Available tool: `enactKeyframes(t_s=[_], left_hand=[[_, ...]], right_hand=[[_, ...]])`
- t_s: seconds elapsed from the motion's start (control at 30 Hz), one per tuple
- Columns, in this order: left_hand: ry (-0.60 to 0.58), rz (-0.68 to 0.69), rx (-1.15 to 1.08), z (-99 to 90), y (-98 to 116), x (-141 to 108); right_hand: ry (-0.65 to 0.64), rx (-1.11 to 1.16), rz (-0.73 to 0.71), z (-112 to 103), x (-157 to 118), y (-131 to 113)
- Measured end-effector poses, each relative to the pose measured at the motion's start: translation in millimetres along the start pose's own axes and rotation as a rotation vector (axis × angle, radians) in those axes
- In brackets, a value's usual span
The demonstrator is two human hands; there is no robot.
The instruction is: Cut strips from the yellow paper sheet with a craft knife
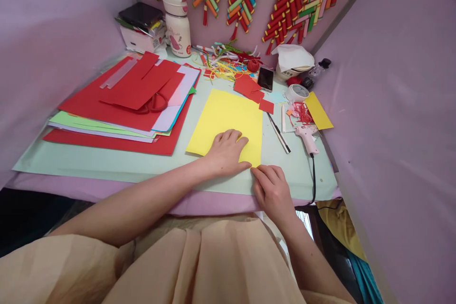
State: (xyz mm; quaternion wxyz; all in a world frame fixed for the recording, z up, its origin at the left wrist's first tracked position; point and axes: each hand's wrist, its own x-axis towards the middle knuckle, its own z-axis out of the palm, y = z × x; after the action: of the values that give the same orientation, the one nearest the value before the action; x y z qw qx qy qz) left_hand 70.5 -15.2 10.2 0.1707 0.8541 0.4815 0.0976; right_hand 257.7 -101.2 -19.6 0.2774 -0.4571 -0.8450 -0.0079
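A sheet of yellow paper (231,111) lies on the pale green table cover (142,166) in front of me. My left hand (228,152) rests on its lower part, palm down with the fingers spread. At the sheet's lower right corner is my right hand (272,190), its thumb and forefinger pinched together on the paper's corner. Just right of the sheet lie a black and silver pen (278,133) and a small red paper square (266,106).
On the left is a stack of coloured paper (81,99) with red scissors (156,103). A white bottle (178,28) and paper scraps (228,69) stand at the back. To the right are a phone (265,79), a tape roll (297,92) and a corded glue gun (307,140).
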Motion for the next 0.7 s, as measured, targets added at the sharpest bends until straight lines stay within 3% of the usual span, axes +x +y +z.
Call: enactKeyframes(t_s=[0.27, 0.47, 0.7], left_hand=[[0.006, -0.002, -0.005, 1.1, -1.2, 0.2], [0.002, -0.002, -0.019, -0.5, -1.0, -0.2], [-0.023, 0.003, 0.010, -4.8, 1.9, -0.7]], right_hand=[[-0.088, -0.044, -0.099, -13.3, 3.9, 14.7], [-0.079, -0.033, -0.050, -21.9, -5.0, 22.1], [0.177, 0.039, 0.062, -20.3, -8.7, 11.1]])
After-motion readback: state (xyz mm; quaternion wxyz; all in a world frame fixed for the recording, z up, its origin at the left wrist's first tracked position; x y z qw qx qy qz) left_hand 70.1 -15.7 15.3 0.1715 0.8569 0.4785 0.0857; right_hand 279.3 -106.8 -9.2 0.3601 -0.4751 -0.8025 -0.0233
